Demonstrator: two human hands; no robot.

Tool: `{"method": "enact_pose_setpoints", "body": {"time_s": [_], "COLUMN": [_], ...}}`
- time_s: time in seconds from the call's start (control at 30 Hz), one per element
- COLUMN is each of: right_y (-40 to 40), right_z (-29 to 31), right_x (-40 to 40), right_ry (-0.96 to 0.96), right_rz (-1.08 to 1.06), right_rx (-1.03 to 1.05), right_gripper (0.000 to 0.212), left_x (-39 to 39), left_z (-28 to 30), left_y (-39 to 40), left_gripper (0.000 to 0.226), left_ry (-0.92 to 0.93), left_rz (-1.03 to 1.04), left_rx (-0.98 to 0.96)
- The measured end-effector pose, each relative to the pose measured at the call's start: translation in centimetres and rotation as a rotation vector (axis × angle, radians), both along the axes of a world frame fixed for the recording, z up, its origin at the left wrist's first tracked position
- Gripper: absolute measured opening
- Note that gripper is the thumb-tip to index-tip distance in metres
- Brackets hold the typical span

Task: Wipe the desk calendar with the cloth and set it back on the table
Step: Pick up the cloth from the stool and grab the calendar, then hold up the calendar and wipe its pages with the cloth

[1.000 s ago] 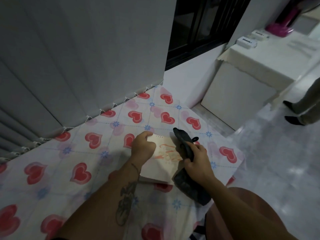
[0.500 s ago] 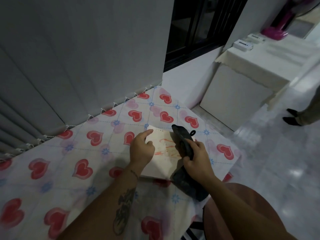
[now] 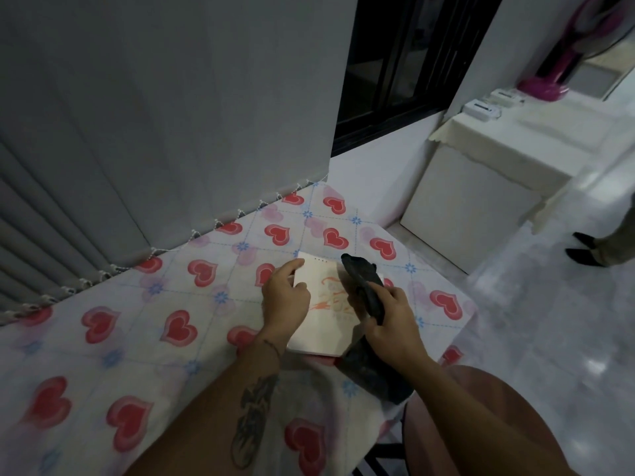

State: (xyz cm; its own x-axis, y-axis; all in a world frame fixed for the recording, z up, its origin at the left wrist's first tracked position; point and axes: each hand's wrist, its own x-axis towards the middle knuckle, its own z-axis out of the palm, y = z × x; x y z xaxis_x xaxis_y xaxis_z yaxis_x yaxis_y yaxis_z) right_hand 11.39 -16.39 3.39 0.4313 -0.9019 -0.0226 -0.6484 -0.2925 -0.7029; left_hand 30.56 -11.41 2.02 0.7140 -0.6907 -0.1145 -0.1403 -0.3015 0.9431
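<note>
The cream desk calendar (image 3: 324, 324) with orange-red print lies on the heart-patterned tablecloth of the table (image 3: 165, 304), near its right corner. My left hand (image 3: 285, 297) rests on the calendar's left side, fingers bent, forefinger at the top left corner. My right hand (image 3: 391, 321) grips a dark cloth (image 3: 364, 290). The cloth's upper end lies across the calendar's right part. Its lower end hangs down past the table edge below my hand.
Grey vertical blinds (image 3: 154, 115) hang along the table's far side. A cream-covered low cabinet (image 3: 481, 173) stands to the right, with small white boxes (image 3: 481, 109) on it. A person's legs and dark shoes (image 3: 591, 249) show at the right edge. A reddish-brown round seat (image 3: 481, 424) is below my right arm.
The cloth end has slid a little up the calendar's right side with my right hand. My left forefinger has stretched out to the top left corner. The view shifted slightly.
</note>
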Motion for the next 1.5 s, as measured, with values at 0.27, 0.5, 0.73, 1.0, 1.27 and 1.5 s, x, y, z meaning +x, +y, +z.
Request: {"method": "enact_pose_setpoints", "body": {"time_s": [0.27, 0.5, 0.73, 1.0, 1.27, 1.5], "right_y": [1.1, 2.1, 3.3, 4.5, 7.5, 9.7], "right_z": [0.4, 0.4, 2.7, 8.5, 12.3, 18.6], "right_x": [0.0, -0.6, -1.4, -0.6, -1.7, 4.6], "right_ry": [0.043, 0.014, -0.087, -0.161, -0.155, -0.236], "right_rz": [0.069, 0.160, 0.240, 0.252, 0.634, 0.418], "right_rx": [-0.061, -0.077, -0.185, -0.339, -0.569, -0.528], "right_gripper": [0.067, 0.069, 0.066, 0.055, 0.055, 0.046], "left_x": [0.0, -1.9, -4.9, -6.3, -3.3, -2.2], "left_z": [0.8, 3.1, 6.5, 12.4, 18.6, 20.7], "left_y": [2.0, 3.5, 5.6, 8.7, 12.2, 15.9], "left_gripper": [0.056, 0.064, 0.059, 0.056, 0.048, 0.050], "left_ry": [0.225, 0.280, 0.106, 0.128, 0.331, 0.497], "left_rz": [-0.075, -0.114, -0.072, 0.048, 0.136, 0.052], "left_rx": [-0.030, -0.102, -0.167, -0.366, -0.635, -0.736]}}
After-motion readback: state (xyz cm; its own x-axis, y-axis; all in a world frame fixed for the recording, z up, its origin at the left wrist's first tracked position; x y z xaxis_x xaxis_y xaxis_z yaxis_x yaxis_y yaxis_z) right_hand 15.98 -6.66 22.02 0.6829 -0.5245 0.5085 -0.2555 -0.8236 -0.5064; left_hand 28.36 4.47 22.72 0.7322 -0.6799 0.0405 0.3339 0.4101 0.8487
